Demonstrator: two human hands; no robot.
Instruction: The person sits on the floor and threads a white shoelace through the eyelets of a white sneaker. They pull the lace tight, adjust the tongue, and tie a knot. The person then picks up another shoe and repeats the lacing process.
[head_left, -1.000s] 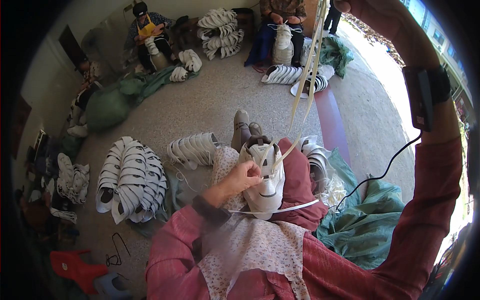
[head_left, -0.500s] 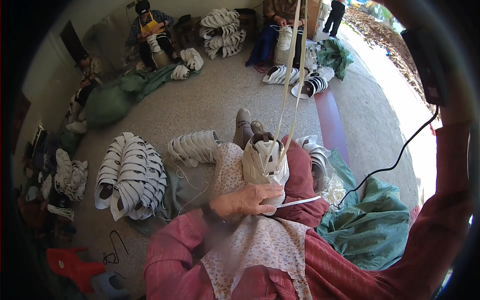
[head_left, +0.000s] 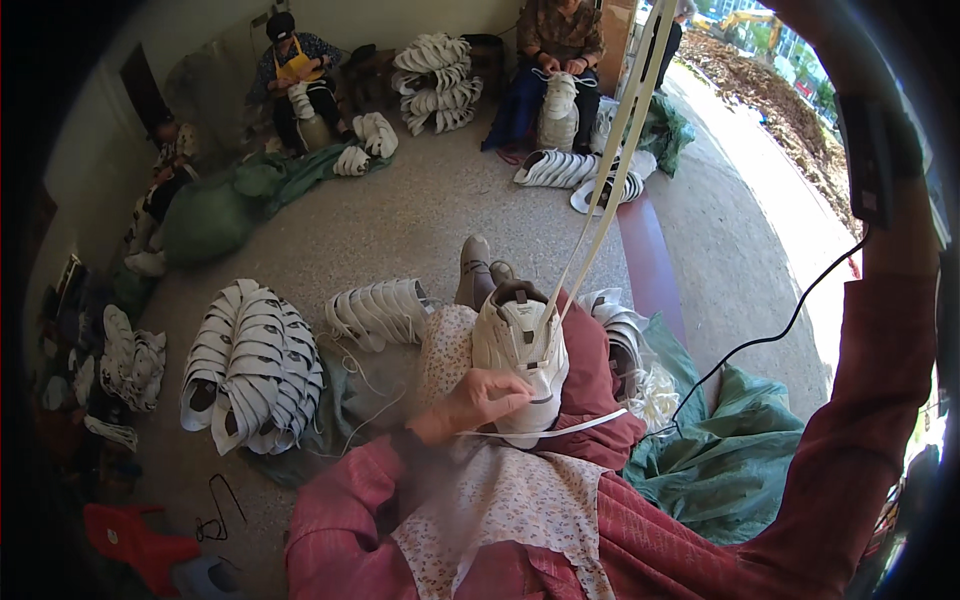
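Observation:
A cream-white shoe upper (head_left: 523,345) rests on my lap, its heel opening away from me and its rounded toe toward me. My left hand (head_left: 478,402) is at its left side near the toe, thumb and fingertips pressed together against the front of it. Whatever lies between those fingertips is hidden. From the shoe, two cream laces (head_left: 618,150) run taut up and out at the top edge. My right arm (head_left: 865,370) is raised along the right rim, and its hand is out of view. A white strip (head_left: 590,425) crosses my thigh beside the toe.
Stacked white shoe uppers (head_left: 255,365) stand on the floor at left, with another row (head_left: 378,312) beside my knee. Green sacking (head_left: 735,450) lies at right under a black cable (head_left: 760,340). A red stool (head_left: 140,540) is lower left. Several people sit working farther back.
My left hand has gone from lying across the toe with fingers stretched out to a pinch at its left side. The laces slant farther right, and the whole view has shifted slightly.

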